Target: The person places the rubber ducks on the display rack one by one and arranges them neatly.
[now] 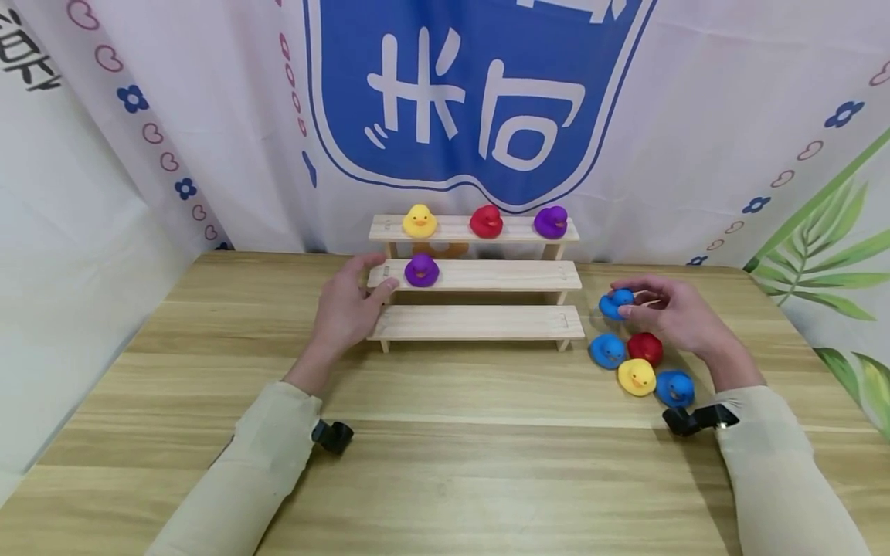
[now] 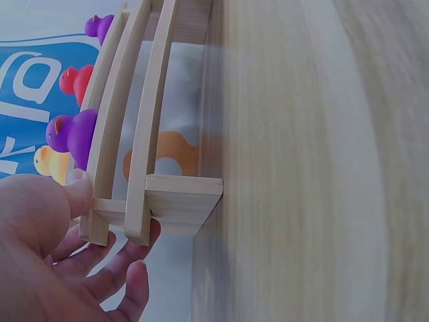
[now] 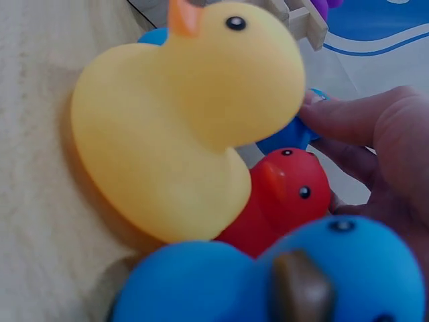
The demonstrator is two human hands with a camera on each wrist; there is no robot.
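At the left end of a three-step wooden stand (image 1: 487, 322), my left hand (image 1: 348, 305) grips the middle step, thumb on top and fingers beneath. Beside that thumb a purple rubber duck (image 1: 422, 271) sits on the middle step. My right hand (image 1: 670, 310) pinches a blue rubber duck (image 1: 616, 304) between thumb and fingers, to the right of the stand. Just below it on the table are a red duck (image 1: 645, 349), a yellow duck (image 1: 636, 377) and two more blue ducks (image 1: 608, 351). In the right wrist view, the yellow duck (image 3: 181, 134) covers much of the scene.
Along the top step stand a yellow duck (image 1: 419, 222), a red duck (image 1: 487, 222) and a purple duck (image 1: 552, 222). The bottom step (image 1: 473, 322) shows bare wood. A printed cloth (image 1: 257, 154) hangs right behind the stand, at the back edge of the wooden table (image 1: 445, 479).
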